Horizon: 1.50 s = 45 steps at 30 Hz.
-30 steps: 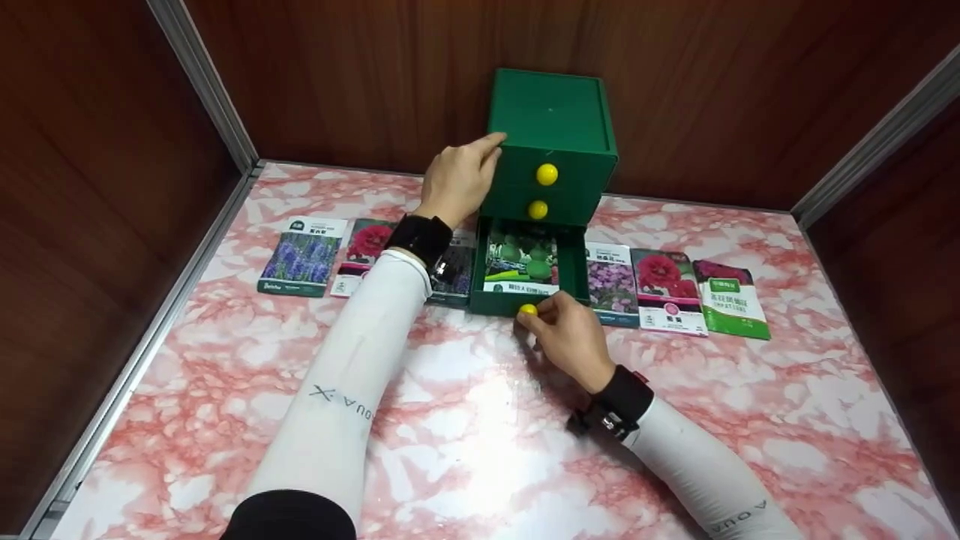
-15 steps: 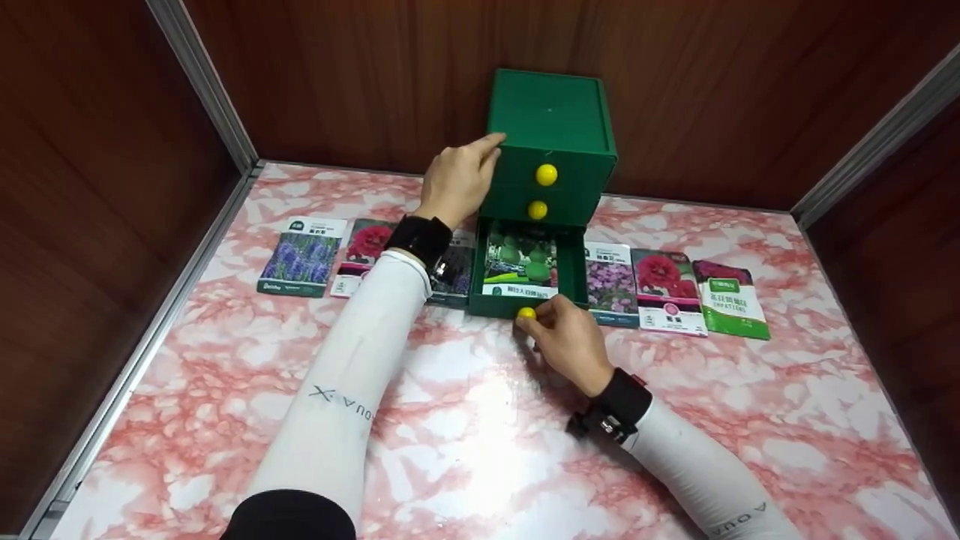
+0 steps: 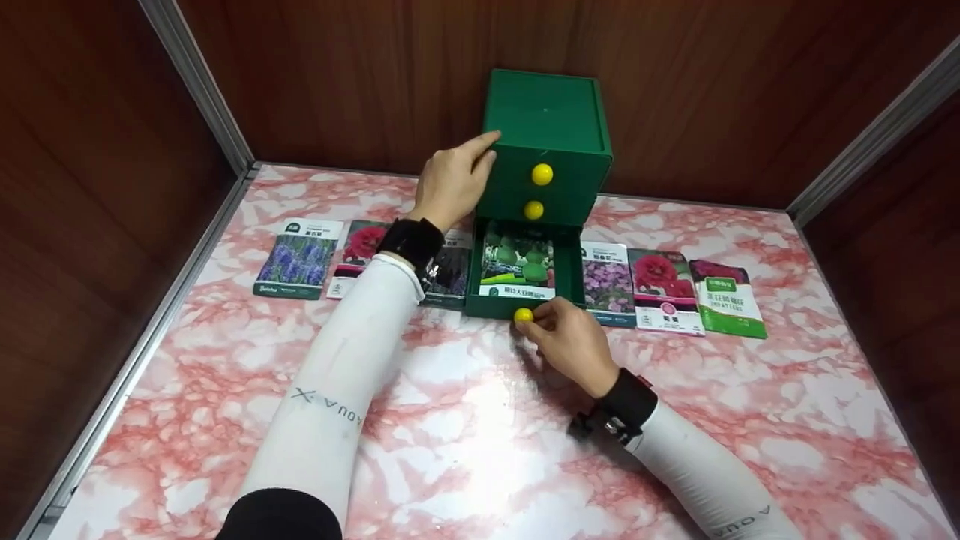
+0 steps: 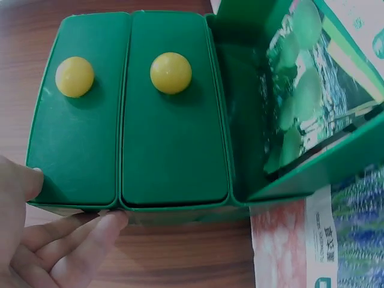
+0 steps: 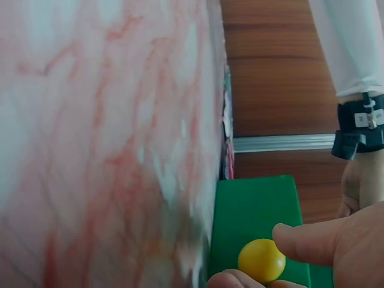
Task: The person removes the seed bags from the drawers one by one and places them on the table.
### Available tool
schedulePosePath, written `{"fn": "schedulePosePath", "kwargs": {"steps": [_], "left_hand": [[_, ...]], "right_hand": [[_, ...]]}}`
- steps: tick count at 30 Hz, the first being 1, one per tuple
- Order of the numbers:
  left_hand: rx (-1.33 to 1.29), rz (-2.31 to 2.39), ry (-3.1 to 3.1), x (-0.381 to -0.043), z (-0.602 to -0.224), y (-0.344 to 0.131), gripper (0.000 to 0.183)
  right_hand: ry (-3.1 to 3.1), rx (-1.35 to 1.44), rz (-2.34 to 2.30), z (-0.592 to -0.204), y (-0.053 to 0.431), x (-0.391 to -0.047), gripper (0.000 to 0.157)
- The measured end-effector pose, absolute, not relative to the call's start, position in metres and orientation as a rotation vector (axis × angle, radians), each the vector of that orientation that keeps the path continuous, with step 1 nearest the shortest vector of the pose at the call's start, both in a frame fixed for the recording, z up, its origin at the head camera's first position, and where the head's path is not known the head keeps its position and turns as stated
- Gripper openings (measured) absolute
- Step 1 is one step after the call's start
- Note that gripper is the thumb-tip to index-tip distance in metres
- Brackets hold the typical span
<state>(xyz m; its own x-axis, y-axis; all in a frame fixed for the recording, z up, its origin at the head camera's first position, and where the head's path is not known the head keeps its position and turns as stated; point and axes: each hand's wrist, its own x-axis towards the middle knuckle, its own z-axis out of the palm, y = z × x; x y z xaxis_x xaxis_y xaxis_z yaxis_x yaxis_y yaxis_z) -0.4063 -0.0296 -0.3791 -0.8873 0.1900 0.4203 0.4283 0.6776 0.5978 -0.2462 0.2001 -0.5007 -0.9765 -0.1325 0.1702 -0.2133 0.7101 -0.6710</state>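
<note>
In the head view, a green drawer cabinet (image 3: 545, 112) stands at the back, its bottom drawer (image 3: 491, 306) pulled out. A seed packet (image 3: 517, 262) with green round shapes on it lies in that drawer. My right hand (image 3: 571, 341) pinches the bottom drawer's yellow knob (image 5: 261, 261) between thumb and fingers. My left hand (image 3: 454, 184) rests against the cabinet's left side, one fingertip at the top front corner. The left wrist view shows its fingers (image 4: 75, 249) touching the cabinet's side. The upper two drawers (image 4: 174, 132) are closed.
Several flower seed packets lie in a row: a lavender packet (image 3: 298, 259) and others left of the drawer, a pink flower packet (image 3: 607, 281), a red flower packet (image 3: 666, 289) and a green-white packet (image 3: 727, 300) to its right. Wood-look walls (image 3: 375, 82) enclose the marbled table (image 3: 465, 450).
The bottom drawer has slid out very slightly toward me, with my right hand on its knob. My left hand stays at the cabinet's corner. The head view has shifted a little.
</note>
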Motion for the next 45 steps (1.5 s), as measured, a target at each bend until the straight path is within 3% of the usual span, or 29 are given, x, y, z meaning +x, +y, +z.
{"fn": "schedulePosePath", "kwargs": {"steps": [10, 19, 31, 37, 41, 45], "left_hand": [[-0.288, -1.297, -2.593, -0.395, -0.403, -0.042, 0.084], [-0.297, -1.429, -2.564, -0.362, -0.435, -0.037, 0.051], [-0.454, -1.172, -2.96, -0.333, -0.438, -0.011, 0.055], [-0.531, -1.082, -3.051, -0.33, -0.44, 0.001, 0.039], [-0.511, -1.089, -3.113, -0.339, -0.449, 0.014, 0.063], [-0.425, -1.059, -3.136, -0.375, -0.496, 0.027, 0.093]], "right_hand": [[-2.731, 0.352, 1.15, -0.479, 0.21, -0.25, 0.02], [-2.681, 0.215, 1.124, -0.459, 0.215, -0.272, 0.021], [-2.92, 0.302, 0.895, -0.447, 0.208, -0.312, 0.022], [-3.021, 0.323, 0.777, -0.45, 0.206, -0.326, 0.021], [-3.046, 0.329, 0.713, -0.453, 0.204, -0.332, 0.018], [-3.066, 0.32, 0.703, -0.455, 0.201, -0.336, 0.013]]}}
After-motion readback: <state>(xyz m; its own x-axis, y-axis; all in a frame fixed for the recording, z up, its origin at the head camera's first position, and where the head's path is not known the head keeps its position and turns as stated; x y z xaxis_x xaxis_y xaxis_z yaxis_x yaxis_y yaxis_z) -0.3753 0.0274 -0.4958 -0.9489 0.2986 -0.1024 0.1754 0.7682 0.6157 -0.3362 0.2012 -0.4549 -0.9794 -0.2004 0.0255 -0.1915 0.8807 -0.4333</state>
